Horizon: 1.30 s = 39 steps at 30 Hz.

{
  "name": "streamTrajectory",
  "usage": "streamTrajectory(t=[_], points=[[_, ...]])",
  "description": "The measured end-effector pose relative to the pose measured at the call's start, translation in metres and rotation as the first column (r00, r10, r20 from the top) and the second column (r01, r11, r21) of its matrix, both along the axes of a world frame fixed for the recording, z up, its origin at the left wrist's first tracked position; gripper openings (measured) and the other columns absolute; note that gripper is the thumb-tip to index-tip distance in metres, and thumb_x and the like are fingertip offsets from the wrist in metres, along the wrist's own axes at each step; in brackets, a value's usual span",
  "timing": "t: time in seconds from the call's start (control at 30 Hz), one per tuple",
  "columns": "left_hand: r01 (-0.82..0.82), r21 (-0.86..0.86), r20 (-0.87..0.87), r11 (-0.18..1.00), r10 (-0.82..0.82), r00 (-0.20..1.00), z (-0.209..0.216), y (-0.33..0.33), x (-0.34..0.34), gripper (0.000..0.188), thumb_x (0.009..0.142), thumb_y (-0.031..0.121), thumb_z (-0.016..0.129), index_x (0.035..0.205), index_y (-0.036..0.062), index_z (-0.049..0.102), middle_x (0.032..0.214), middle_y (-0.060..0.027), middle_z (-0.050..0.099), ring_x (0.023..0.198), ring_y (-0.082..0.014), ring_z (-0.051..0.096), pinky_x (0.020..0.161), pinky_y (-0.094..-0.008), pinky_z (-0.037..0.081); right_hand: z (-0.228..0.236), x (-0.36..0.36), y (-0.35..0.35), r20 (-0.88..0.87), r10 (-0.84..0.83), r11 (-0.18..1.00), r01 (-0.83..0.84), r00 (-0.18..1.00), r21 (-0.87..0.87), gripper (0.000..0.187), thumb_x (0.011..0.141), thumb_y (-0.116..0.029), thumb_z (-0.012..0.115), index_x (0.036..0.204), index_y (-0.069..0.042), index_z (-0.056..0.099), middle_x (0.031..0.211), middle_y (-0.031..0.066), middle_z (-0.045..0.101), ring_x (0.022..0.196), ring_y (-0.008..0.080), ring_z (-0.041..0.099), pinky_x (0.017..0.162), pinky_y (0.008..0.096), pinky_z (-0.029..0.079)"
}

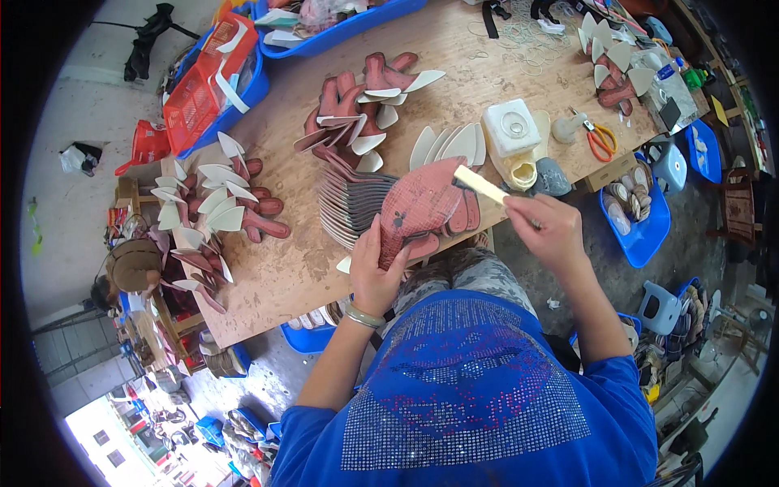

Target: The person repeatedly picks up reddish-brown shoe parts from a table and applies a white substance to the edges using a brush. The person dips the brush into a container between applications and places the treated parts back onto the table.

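Observation:
My left hand [375,272] grips a reddish, scaly-textured shoe upper [422,199] by its near end, thumb on one side and fingers at the other. In my right hand [548,231] is a brush [485,187] with a pale yellow handle. Its dark bristle end meets the upper's right edge. Beneath the upper, a fanned row of grey-lined uppers [345,203] lies on the wooden table [292,276], and more red pieces [466,213] show on its right. Beyond it stand several white pointed stiffeners [446,144].
A white square container [513,130] and a yellowed, open-mouthed pot [520,173] stand right of the work. Orange-handled pliers [602,142] lie farther right. Piles of red uppers with white pieces [219,199] cover the left side. Blue tubs [341,32] line the back.

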<state>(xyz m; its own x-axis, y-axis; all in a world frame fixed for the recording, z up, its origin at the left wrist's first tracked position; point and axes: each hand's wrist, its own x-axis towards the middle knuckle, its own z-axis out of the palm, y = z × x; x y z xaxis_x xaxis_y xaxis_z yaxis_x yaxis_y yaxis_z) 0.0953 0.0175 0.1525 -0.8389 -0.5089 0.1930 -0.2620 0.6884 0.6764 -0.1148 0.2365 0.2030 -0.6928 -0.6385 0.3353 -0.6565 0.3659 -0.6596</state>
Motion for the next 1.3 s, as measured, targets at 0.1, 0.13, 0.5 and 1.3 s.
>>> streamTrajectory(t=[0.1, 0.13, 0.5, 1.3], points=[[0.038, 0.002, -0.002, 0.999, -0.038, 0.999, 0.003, -0.002, 0.001, 0.071, 0.082, 0.016, 0.077, 0.143, -0.0028, 0.047, 0.12, -0.0208, 0.061, 0.109, -0.0356, 0.059, 0.094, -0.0413, 0.047, -0.006, -0.018, 0.003, -0.003, -0.067, 0.997, 0.067, 0.998, 0.031, 0.014, 0.08, -0.012, 0.076, 0.094, -0.01, 0.077, 0.074, 0.0075, 0.068, 0.062, 0.0237, 0.066, 0.055, 0.0336, 0.052], [0.051, -0.011, -0.018, 0.999, -0.052, 0.999, 0.003, -0.002, 0.001, 0.071, 0.081, 0.016, 0.077, 0.142, -0.0027, 0.047, 0.12, -0.0206, 0.061, 0.108, -0.0355, 0.06, 0.093, -0.0413, 0.048, -0.008, -0.024, 0.005, -0.021, -0.092, 0.995, 0.092, 0.996, 0.025, 0.014, 0.08, -0.013, 0.076, 0.094, -0.011, 0.077, 0.075, 0.0077, 0.069, 0.062, 0.0236, 0.067, 0.056, 0.0335, 0.052], [0.064, -0.229, -0.026, 0.971, -0.072, 0.997, 0.009, -0.005, -0.014, 0.067, 0.073, 0.01, 0.083, 0.133, 0.0011, 0.056, 0.109, -0.0164, 0.063, 0.097, -0.0333, 0.061, 0.086, -0.0411, 0.05, 0.044, 0.018, -0.021, -0.078, 0.214, 0.977, -0.214, 0.974, 0.01, 0.018, 0.076, -0.013, 0.078, 0.093, -0.015, 0.074, 0.063, 0.0037, 0.056, 0.057, 0.0222, 0.061, 0.05, 0.0358, 0.049], [-0.059, -0.237, -0.096, 0.97, 0.037, 0.995, 0.0, -0.006, 0.013, 0.065, 0.074, 0.011, 0.083, 0.132, -0.0018, 0.055, 0.109, -0.019, 0.064, 0.097, -0.0355, 0.062, 0.086, -0.0428, 0.05, 0.004, -0.023, -0.022, -0.209, -0.092, 0.962, 0.141, 0.974, 0.235, 0.012, 0.085, -0.021, 0.071, 0.094, -0.013, 0.074, 0.066, 0.0074, 0.06, 0.058, 0.0271, 0.063, 0.051, 0.0386, 0.05]])
